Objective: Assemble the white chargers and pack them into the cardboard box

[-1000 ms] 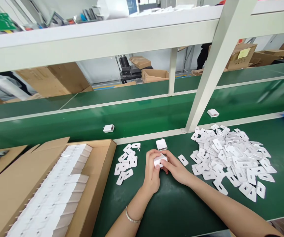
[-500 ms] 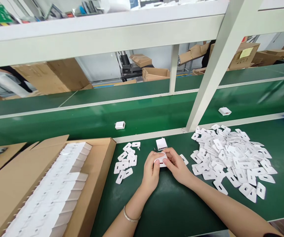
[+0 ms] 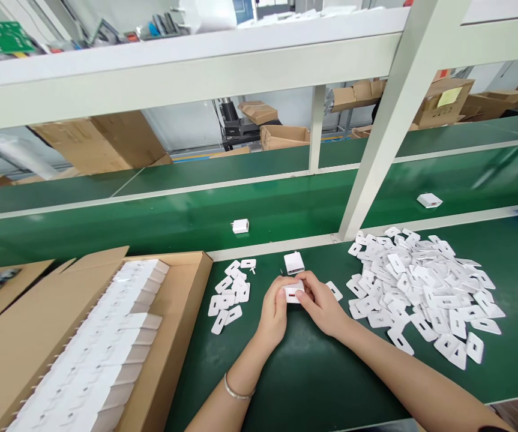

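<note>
Between both hands is a white USB wall charger (image 3: 293,292), its flat end with a red port facing up toward me. My left hand (image 3: 273,311) is closed on its left side, thumb on the front. My right hand (image 3: 325,307) grips the right side, with thumb and fingers at the edge. Just beyond the fingers stands a white charger housing (image 3: 293,263). One loose slotted white cover plate (image 3: 334,291) lies beside my right hand. To the left is a small group of cover plates (image 3: 229,297); a large heap of them (image 3: 425,294) spreads on the right.
An open cardboard box (image 3: 200,288) at left holds rows of white charger housings (image 3: 105,336). Behind the worktop runs a green conveyor belt (image 3: 173,216) carrying two white chargers, one at left (image 3: 240,226) and one at right (image 3: 430,200). A slanted metal post (image 3: 380,132) rises at the bench's back edge.
The two chargers on the belt have moved to the right. In my hands the charger has tilted slightly, so its red port shows more clearly.
</note>
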`<state>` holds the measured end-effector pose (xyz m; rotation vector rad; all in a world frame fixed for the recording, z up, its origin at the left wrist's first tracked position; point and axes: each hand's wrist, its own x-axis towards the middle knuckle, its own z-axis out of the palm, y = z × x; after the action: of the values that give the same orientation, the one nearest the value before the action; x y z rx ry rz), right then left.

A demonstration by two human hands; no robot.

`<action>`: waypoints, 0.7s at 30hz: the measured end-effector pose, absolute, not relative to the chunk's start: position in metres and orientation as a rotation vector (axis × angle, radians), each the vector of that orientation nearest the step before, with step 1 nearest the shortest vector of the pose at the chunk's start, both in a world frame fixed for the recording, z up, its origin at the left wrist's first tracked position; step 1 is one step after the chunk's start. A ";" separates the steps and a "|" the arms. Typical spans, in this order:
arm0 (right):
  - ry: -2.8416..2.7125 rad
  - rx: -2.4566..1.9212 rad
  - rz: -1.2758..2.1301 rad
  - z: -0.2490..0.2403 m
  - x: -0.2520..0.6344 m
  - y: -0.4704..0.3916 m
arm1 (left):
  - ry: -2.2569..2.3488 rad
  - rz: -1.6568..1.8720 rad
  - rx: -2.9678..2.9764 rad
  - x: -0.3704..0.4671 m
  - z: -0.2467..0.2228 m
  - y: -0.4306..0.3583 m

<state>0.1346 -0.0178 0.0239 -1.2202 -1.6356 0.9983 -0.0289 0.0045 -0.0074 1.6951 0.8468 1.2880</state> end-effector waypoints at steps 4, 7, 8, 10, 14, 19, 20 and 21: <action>-1.684 -1.222 0.986 0.027 0.135 -0.017 | 0.827 1.316 1.696 -0.033 -0.007 0.005; -1.728 -1.191 0.875 0.025 0.138 -0.015 | 0.826 1.277 1.584 -0.032 -0.007 0.006; -1.753 -1.177 0.808 0.024 0.139 -0.015 | 0.822 1.252 1.477 -0.030 -0.006 0.006; -1.806 -1.139 0.675 0.023 0.142 -0.013 | 0.790 1.180 1.210 -0.026 -0.006 0.007; -1.942 -1.112 0.513 0.025 0.145 -0.012 | 0.685 1.055 0.865 -0.020 -0.003 0.011; -2.092 -1.291 0.292 0.030 0.145 -0.013 | 0.616 1.065 0.755 -0.021 0.000 0.014; -2.054 -1.348 0.265 0.030 0.146 -0.013 | 0.626 1.084 0.765 -0.022 0.000 0.016; -1.996 -1.421 0.248 0.030 0.147 -0.013 | 0.643 1.108 0.780 -0.022 -0.001 0.017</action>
<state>0.1466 -0.0127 0.0296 -1.4212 -1.9960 0.2481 -0.0219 0.0171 -0.0011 0.7801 0.6431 1.1078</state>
